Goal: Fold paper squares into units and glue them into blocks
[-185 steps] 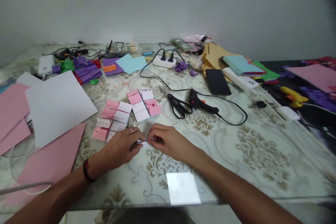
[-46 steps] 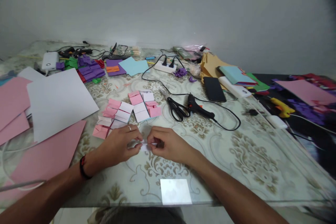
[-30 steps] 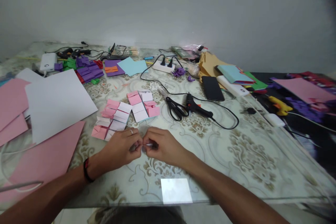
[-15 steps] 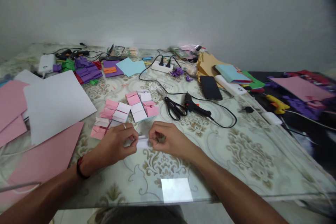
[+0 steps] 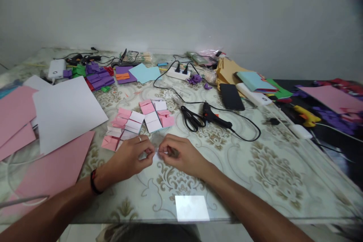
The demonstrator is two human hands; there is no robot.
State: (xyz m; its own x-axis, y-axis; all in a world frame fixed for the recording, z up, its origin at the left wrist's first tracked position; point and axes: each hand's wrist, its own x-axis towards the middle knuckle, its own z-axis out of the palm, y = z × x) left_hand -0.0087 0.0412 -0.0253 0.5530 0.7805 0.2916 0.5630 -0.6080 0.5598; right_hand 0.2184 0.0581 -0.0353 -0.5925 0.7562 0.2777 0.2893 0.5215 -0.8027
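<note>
Both hands pinch one small white paper piece (image 5: 156, 151), mostly hidden by the fingers. My left hand (image 5: 134, 157), with a ring and a dark bracelet on the wrist, is closed on its left end. On its right end my right hand (image 5: 180, 155) is closed, thumb against forefinger. The fingertips nearly meet. Just beyond my left hand lie folded pink and white paper squares (image 5: 133, 121); a second group (image 5: 153, 117) sits to their right. Below my hands, near the front edge, is a bright white rectangle (image 5: 192, 208).
Black scissors (image 5: 193, 118) and a black glue gun (image 5: 217, 117) with its cord lie beyond my right hand. A dark phone (image 5: 231, 96) is behind them. Large white (image 5: 68, 111) and pink sheets (image 5: 56, 170) cover the left. A power strip (image 5: 178, 73) sits at the back.
My hands have come closer together, and less of the white paper shows between them. The whole view has shifted slightly, so the table's things appear a little further right.
</note>
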